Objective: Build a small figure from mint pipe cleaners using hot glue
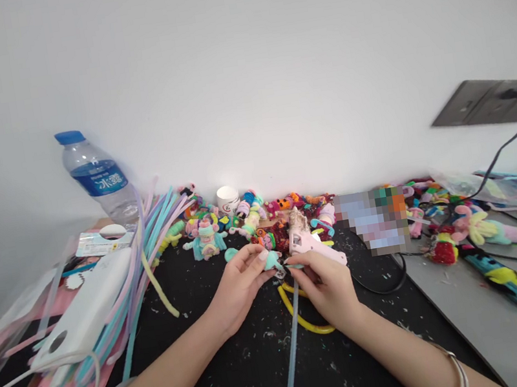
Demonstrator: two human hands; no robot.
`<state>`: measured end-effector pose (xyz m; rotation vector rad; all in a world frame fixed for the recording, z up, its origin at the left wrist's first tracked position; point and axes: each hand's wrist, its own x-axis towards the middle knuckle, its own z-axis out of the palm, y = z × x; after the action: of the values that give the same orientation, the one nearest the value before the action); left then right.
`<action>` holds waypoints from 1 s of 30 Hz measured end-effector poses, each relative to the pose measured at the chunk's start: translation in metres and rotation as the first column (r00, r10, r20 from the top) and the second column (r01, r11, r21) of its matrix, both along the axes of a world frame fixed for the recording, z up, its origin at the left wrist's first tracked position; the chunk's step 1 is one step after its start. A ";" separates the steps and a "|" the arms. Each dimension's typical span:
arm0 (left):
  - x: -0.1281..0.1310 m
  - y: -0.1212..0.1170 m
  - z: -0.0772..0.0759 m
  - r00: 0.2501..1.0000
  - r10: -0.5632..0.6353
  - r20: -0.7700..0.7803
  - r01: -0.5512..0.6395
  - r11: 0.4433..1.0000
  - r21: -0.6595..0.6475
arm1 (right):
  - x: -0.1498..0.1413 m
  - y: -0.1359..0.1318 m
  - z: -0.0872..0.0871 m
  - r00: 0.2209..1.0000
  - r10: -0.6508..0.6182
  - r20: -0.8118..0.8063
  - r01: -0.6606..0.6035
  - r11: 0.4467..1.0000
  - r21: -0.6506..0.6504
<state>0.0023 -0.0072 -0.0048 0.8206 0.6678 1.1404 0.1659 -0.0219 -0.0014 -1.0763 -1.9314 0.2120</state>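
My left hand (241, 288) is closed around a mint-green fuzzy pipe-cleaner piece (272, 260), its thumb and fingers pressed on it. Another rounded mint part (230, 255) shows behind the fingers. Close beside it, my right hand (324, 284) pinches something small at its fingertips, which I cannot make out. A pale pink glue gun (319, 250) lies just beyond the right hand, its nozzle end crusted. From under that hand a translucent glue stick (293, 348) runs toward me. A yellow pipe cleaner (309, 327) curves on the black mat beneath the hands.
Finished pipe-cleaner figures (207, 239) line the wall, with a paper cup (228, 199) among them. Pipe-cleaner bundles (148, 237), a white power bank-like box (87, 305) and a water bottle (99, 176) are at left. A black cable (386, 291) and more figures (444, 247) lie right.
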 end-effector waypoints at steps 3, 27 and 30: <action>-0.002 0.001 0.001 0.989 -0.025 -0.147 0.037 0.996 0.079 | 0.002 0.000 0.000 0.996 -0.076 -0.043 0.074 0.996 -0.059; -0.010 0.002 0.000 0.864 0.059 -0.500 0.128 0.935 0.332 | 0.008 0.001 0.000 0.989 -0.115 -0.088 0.101 0.984 -0.144; -0.011 0.006 -0.001 0.912 0.079 -0.403 0.030 0.966 0.257 | 0.008 0.001 0.000 0.991 -0.110 -0.074 0.100 0.986 -0.132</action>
<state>-0.0083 -0.0010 -0.0059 1.3016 0.8893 1.0997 0.1738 -0.0208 -0.0012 -1.2318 -1.8034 0.3190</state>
